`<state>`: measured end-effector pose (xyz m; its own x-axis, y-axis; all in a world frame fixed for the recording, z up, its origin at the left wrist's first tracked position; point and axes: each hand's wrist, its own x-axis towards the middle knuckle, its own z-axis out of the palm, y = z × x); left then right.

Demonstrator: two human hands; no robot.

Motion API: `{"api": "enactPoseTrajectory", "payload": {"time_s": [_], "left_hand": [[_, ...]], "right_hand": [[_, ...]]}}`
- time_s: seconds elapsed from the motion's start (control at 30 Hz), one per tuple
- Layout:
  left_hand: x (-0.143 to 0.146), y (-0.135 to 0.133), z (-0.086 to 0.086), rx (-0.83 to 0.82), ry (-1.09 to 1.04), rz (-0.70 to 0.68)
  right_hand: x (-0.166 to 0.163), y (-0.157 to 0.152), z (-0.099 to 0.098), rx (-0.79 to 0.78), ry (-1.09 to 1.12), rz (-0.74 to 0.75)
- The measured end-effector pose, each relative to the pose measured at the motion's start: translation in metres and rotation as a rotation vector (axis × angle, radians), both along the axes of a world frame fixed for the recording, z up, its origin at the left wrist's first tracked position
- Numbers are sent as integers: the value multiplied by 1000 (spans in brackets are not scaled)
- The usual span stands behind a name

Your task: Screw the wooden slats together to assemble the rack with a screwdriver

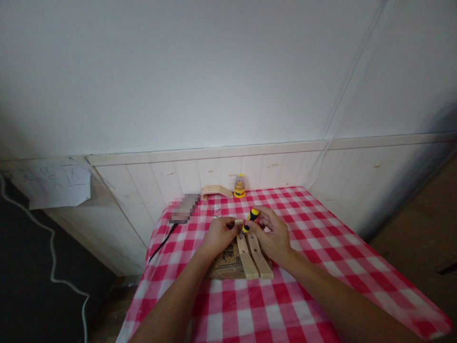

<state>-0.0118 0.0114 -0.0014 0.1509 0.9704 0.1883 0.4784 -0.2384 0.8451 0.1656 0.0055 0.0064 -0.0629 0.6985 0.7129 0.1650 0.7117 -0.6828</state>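
We have the right hand (275, 234) pinching a yellow-and-black screwdriver (253, 215) between thumb and fingers, its handle leaning toward one o'clock and its tip down at the left wooden strip (246, 259); we cannot tell whether the tip is seated in a hole. Taking that tip as the centre of a dial, with twelve toward the wall, we see the right hand at three o'clock and the left hand (220, 237) at nine, its thumb and fingers pressed together on the far end of the left strip. That strip's near end points between five and six o'clock; just beside it, the right wooden strip (259, 262), with dark holes, reaches toward five. At seven o'clock we find a board (224, 262) with dark printing, lying on the red-and-white checked tablecloth (285, 305). A few small bits (216, 211), too tiny for us to name, lie between ten and eleven. A curved wooden piece (216, 191) stands at eleven, touching or nearly touching a clear-sided container (240, 186) with yellow base and top at twelve. At ten we have a pixelated object (184, 208), a black cord (162, 243) trailing from it toward nine.
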Motion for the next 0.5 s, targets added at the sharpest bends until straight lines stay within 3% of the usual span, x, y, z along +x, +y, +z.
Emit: {"api": "enactPoseTrajectory", "payload": {"time_s": [0.5], "left_hand": [[-1,3,-3,25,37,0]], "right_hand": [[0,-3,2,-49,-36,33]]}}
